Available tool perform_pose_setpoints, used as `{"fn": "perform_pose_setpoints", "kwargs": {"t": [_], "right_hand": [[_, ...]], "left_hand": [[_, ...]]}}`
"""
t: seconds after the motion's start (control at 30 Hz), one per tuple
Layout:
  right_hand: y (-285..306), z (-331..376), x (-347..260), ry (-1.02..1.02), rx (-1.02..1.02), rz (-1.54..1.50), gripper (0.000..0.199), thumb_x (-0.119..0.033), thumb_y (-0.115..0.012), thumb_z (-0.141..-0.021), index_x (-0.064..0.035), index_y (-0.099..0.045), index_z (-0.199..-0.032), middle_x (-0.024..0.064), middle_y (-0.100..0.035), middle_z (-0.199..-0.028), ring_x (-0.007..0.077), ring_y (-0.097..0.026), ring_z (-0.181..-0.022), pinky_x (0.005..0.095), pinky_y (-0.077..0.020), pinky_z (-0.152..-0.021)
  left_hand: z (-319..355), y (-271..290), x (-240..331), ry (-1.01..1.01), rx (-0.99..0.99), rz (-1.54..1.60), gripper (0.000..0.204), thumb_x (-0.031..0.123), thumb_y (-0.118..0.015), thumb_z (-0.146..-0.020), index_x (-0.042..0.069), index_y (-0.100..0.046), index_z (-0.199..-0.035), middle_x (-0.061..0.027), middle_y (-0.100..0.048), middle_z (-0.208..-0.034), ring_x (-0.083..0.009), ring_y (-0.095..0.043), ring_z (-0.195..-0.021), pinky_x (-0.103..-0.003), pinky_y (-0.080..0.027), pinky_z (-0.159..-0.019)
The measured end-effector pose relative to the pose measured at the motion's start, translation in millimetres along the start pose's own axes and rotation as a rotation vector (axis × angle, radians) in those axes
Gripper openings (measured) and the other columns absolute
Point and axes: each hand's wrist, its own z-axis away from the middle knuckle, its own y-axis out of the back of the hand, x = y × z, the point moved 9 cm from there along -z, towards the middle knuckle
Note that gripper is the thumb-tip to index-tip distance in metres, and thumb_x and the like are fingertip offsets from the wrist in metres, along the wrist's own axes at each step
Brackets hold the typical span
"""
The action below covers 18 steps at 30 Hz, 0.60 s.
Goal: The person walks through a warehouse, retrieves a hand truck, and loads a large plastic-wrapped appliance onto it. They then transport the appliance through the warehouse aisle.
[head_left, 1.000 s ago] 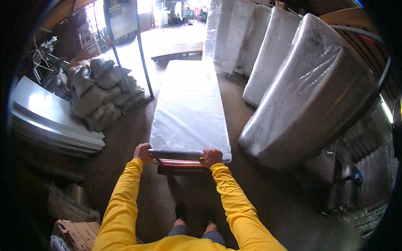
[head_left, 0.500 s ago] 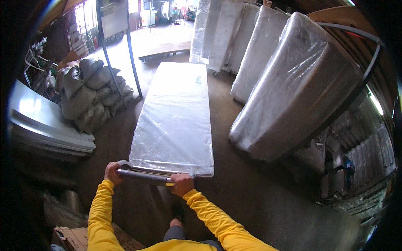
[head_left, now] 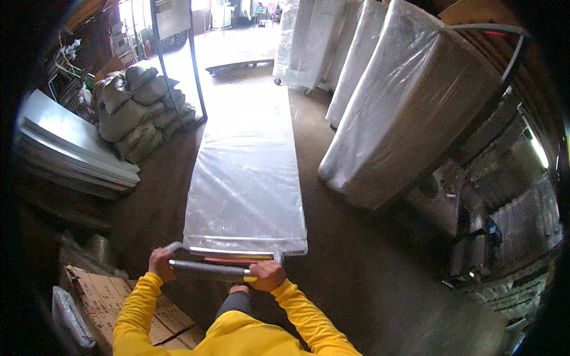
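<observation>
A metal push handle with a grey padded sleeve crosses in front of me. My left hand is closed round its left end, where the tube bends. My right hand is closed round the right end, beside a yellow band. Beyond the handle lies a long, flat white slab, wrapped in clear plastic and stretching away from me. A red strip and a yellowish strip show under its near edge. Whatever carries the slab is mostly hidden beneath it.
Tall plastic-wrapped slabs stand on the right, some on casters. Stuffed sacks are piled left, behind flat white panels. Cardboard boxes lie close at lower left. A low wooden platform and metal uprights stand farther off.
The sacks, panels and standing slabs have shifted farther from me, while handle and wrapped slab stay close in front. More of the cardboard boxes shows. Both hands keep their grip.
</observation>
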Motion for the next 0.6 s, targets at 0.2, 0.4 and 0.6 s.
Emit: {"fn": "perform_pose_setpoints", "kwargs": {"t": [0.2,0.4,0.6], "right_hand": [[80.0,59.2,26.5,0.027,-0.068,0.054,0.025,-0.030,-0.073,-0.069,-0.0141,-0.055,-0.068,0.0033,-0.055,-0.059,0.0215,-0.057,-0.051,0.0365,-0.0456,-0.048],[117.0,77.2,84.8,-0.047,-0.062,0.146,0.028,-0.029,-0.074,-0.070,-0.0128,-0.052,-0.061,0.0053,-0.052,-0.055,0.0236,-0.055,-0.049,0.0385,-0.0430,-0.047],[117.7,35.6,124.7,-0.024,-0.043,0.176,0.031,-0.028,-0.075,-0.072,-0.0110,-0.052,-0.059,0.0069,-0.051,-0.053,0.0251,-0.053,-0.047,0.0379,-0.0417,-0.047]], "left_hand": [[24.7,-25.4,106.4,-0.186,0.030,0.126,0.037,0.030,-0.079,-0.038,0.013,-0.057,-0.062,-0.0023,-0.058,-0.060,-0.0232,-0.060,-0.056,-0.037,-0.045,-0.055],[-7.2,-33.5,179.9,-0.247,0.091,0.204,0.035,0.031,-0.077,-0.046,0.013,-0.056,-0.066,-0.0025,-0.058,-0.062,-0.0221,-0.060,-0.055,-0.035,-0.045,-0.054],[-54.7,-48.0,169.7,-0.250,0.096,0.148,0.034,0.032,-0.077,-0.048,0.012,-0.055,-0.066,-0.0033,-0.057,-0.060,-0.0231,-0.058,-0.052,-0.036,-0.044,-0.053]]}}
